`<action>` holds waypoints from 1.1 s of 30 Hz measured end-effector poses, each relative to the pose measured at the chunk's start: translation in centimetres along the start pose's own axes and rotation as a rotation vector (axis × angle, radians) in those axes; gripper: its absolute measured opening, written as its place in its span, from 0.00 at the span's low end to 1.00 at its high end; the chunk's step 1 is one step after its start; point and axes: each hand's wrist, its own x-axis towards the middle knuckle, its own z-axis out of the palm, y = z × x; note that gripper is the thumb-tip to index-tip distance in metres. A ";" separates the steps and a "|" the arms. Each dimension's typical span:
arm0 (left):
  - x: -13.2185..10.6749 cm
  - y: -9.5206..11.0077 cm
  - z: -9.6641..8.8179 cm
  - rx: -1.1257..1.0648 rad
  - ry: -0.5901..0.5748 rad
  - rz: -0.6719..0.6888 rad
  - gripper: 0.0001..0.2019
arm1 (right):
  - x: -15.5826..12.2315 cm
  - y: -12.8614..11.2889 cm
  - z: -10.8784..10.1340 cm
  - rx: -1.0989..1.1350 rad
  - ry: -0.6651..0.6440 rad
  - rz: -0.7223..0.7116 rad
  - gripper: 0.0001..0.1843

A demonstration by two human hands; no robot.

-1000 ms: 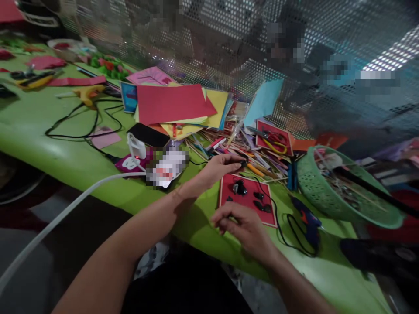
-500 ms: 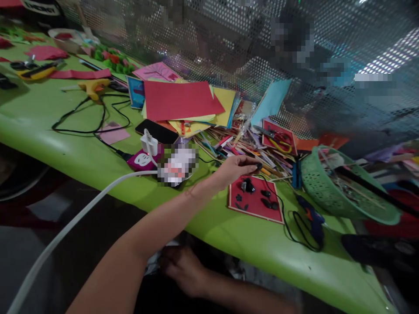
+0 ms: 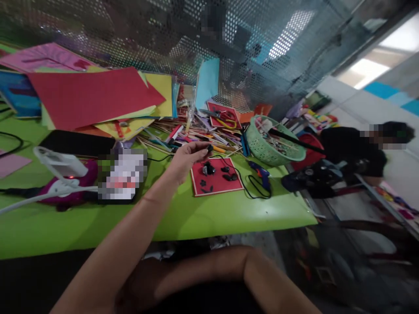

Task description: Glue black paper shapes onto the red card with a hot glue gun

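Observation:
My left hand (image 3: 187, 157) reaches over the green table (image 3: 212, 216) and pinches a small black piece (image 3: 209, 149) between thumb and fingertips. It hovers just above the upper left corner of a red card (image 3: 218, 187) that carries several small black pieces (image 3: 209, 168). My right forearm (image 3: 235, 266) lies bent across my lap below the table edge. Its hand is tucked under my left arm, so the fingers are hidden.
A blue glue gun (image 3: 261, 174) with a black cord lies right of the card. Behind it are a green basket (image 3: 262, 150), a heap of sticks (image 3: 193, 133), coloured paper sheets (image 3: 88, 93), a phone (image 3: 77, 141) and a white charger (image 3: 60, 161). A seated person (image 3: 356, 150) is at the right.
My right hand left the red card and dropped below the table edge to my lap. My left hand kept its pinch by the card. The view swung right and closer.

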 end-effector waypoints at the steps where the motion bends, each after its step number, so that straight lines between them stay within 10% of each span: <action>1: 0.0 0.0 0.0 -0.006 -0.004 -0.005 0.13 | -0.4 -0.1 -0.7 0.067 0.017 0.034 0.06; 7: -0.2 0.0 0.2 -0.038 -0.019 -0.037 0.12 | -9.1 -2.4 -8.0 0.596 -0.066 -0.255 0.09; 13: -0.5 0.2 0.4 -0.033 -0.002 -0.047 0.14 | -21.2 -5.0 -16.6 0.370 0.756 -0.090 0.07; 18: -0.5 0.2 0.6 0.004 0.019 -0.049 0.16 | -24.9 -1.6 -21.9 0.082 1.333 0.109 0.12; 24: -0.4 -0.1 0.5 0.035 0.030 -0.062 0.17 | -25.0 1.7 -25.4 -0.262 1.125 0.278 0.18; 33: -0.8 -0.7 1.2 0.129 0.026 -0.081 0.18 | -24.3 3.4 -24.6 -0.303 1.019 0.290 0.15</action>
